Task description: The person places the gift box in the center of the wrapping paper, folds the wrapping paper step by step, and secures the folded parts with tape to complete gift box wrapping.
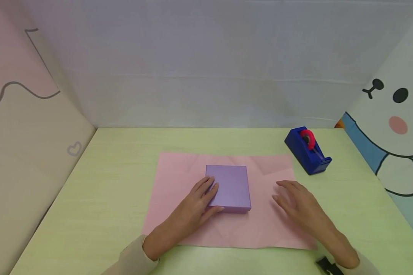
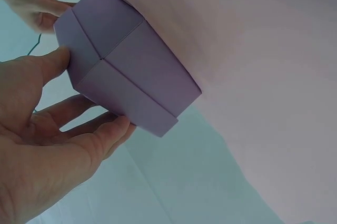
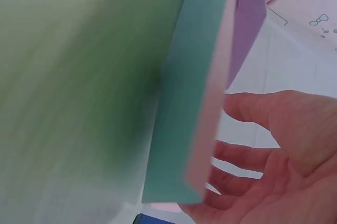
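Note:
A square, lidded purple box [image 1: 228, 187] rests on a sheet of pink paper [image 1: 179, 168], around its middle. My left hand [image 1: 196, 204] holds the box at its left side, fingers over the top edge and thumb along the near side. In the left wrist view, the thumb and fingers grip the ends of the purple box [image 2: 126, 55], and a lid seam shows. My right hand [image 1: 301, 206] hovers over the right part of the paper, apart from the box, fingers loosely bent with nothing between them. A teal strip [image 3: 181, 108] with a pink edge partly hides its fingertips in the right wrist view.
A blue tape dispenser [image 1: 306, 152] with a red-cored roll stands beyond the paper's far right corner. The pale green table [image 1: 106, 191] is bounded by a white back wall [image 1: 206, 76] and printed side panels. A black strap [image 1: 327, 265] shows near my right wrist.

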